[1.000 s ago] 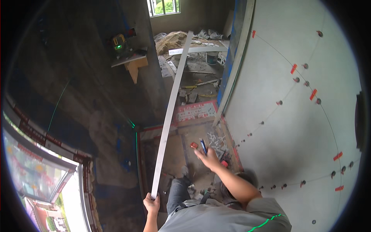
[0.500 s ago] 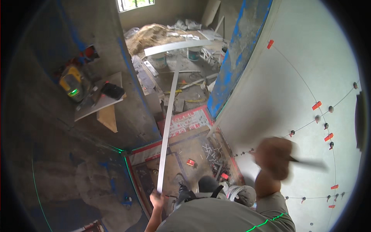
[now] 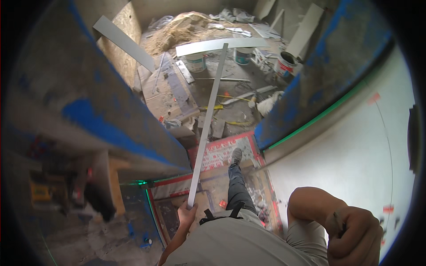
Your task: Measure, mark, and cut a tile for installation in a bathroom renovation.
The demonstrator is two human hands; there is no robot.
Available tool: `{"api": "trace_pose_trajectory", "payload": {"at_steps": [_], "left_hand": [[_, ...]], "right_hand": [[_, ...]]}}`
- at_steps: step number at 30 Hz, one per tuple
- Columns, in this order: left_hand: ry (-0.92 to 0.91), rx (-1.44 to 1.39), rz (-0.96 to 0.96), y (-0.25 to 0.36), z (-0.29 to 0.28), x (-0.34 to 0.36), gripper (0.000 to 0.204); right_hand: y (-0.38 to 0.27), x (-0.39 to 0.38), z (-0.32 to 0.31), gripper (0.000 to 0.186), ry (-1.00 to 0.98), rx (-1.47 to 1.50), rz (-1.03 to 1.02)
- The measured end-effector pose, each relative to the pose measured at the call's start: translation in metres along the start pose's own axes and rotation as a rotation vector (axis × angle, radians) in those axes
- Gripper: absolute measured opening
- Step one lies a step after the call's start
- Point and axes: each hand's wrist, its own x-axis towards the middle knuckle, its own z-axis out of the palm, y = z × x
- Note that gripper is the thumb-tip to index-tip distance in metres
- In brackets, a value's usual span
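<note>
My left hand point(image 3: 187, 213) is closed on the lower end of a long, narrow white strip point(image 3: 210, 117), which runs up through the doorway toward the debris beyond. My right hand point(image 3: 355, 232) is raised close to the camera at lower right, fingers curled around a slim tool, mostly hidden by the fingers. My elbow is bent beside the white wall panel point(image 3: 355, 146). My shoe point(image 3: 236, 155) is on the red-edged printed sheet at the threshold.
Beyond the doorway lie a sand pile point(image 3: 182, 29), several buckets point(image 3: 284, 66), a crosswise white board point(image 3: 197, 48), offcuts and rubble. Blue-patched walls point(image 3: 93, 117) flank the opening. At left, a small wooden ledge point(image 3: 113, 184) carries a blurred yellow device point(image 3: 41, 191).
My view has advanced toward the doorway and a foot has stepped onto the threshold. My right hand swung up from low centre to the right. The strip stays in my left hand.
</note>
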Motion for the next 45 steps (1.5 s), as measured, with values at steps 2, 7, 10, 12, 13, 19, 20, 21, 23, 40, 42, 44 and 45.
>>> {"api": "trace_pose_trajectory", "payload": {"at_steps": [2, 7, 10, 12, 13, 19, 20, 21, 23, 40, 42, 44, 45], "left_hand": [[0.039, 0.034, 0.015, 0.05, 0.036, 0.079, 0.032], [0.165, 0.059, 0.042, 0.213, 0.116, 0.272, 0.031], [0.162, 0.071, -0.054, 0.312, 0.14, 0.364, 0.032], [0.19, 0.039, -0.078, 0.383, 0.15, 0.428, 0.032], [0.193, 0.043, -0.09, 0.42, 0.151, 0.465, 0.031], [0.275, 0.049, -0.012, 0.518, 0.219, 0.709, 0.031], [0.301, 0.05, -0.009, 0.53, 0.238, 0.758, 0.031], [0.306, 0.039, 0.013, 0.542, 0.253, 0.806, 0.031], [0.351, 0.101, -0.026, 0.563, 0.28, 0.911, 0.031], [-0.161, 0.3, 0.092, 1.003, 0.477, 1.599, 0.032], [-0.2, 0.336, 0.112, 1.041, 0.512, 1.7, 0.034], [-0.254, 0.371, 0.122, 1.067, 0.545, 1.79, 0.036], [-0.238, 0.416, 0.212, 1.075, 0.56, 1.831, 0.04]], "right_hand": [[0.071, -0.018, -0.088, 0.024, 0.009, -0.003, 0.013], [0.258, -0.01, -0.318, 0.024, 0.005, 0.035, 0.053], [0.367, 0.017, -0.421, 0.024, -0.001, 0.059, 0.087], [0.444, 0.032, -0.483, 0.029, -0.027, 0.135, 0.05], [0.485, 0.043, -0.514, 0.029, -0.044, 0.156, 0.041], [0.716, -0.086, -0.701, 0.01, 0.371, -0.313, 0.855], [0.786, -0.114, -0.743, 0.014, 0.262, -0.404, 1.016], [0.847, -0.149, -0.763, 0.01, 0.402, -0.26, 1.119], [0.946, -0.232, -0.817, 0.009, 0.149, -0.47, 1.258], [1.511, -0.482, -1.3, 0.039, -1.466, -0.45, 1.136], [1.569, -0.526, -1.382, 0.032, -1.428, -0.428, 1.143], [1.626, -0.56, -1.458, 0.024, -1.387, -0.395, 1.165], [1.653, -0.576, -1.49, 0.021, -1.337, -0.418, 1.178]]}}
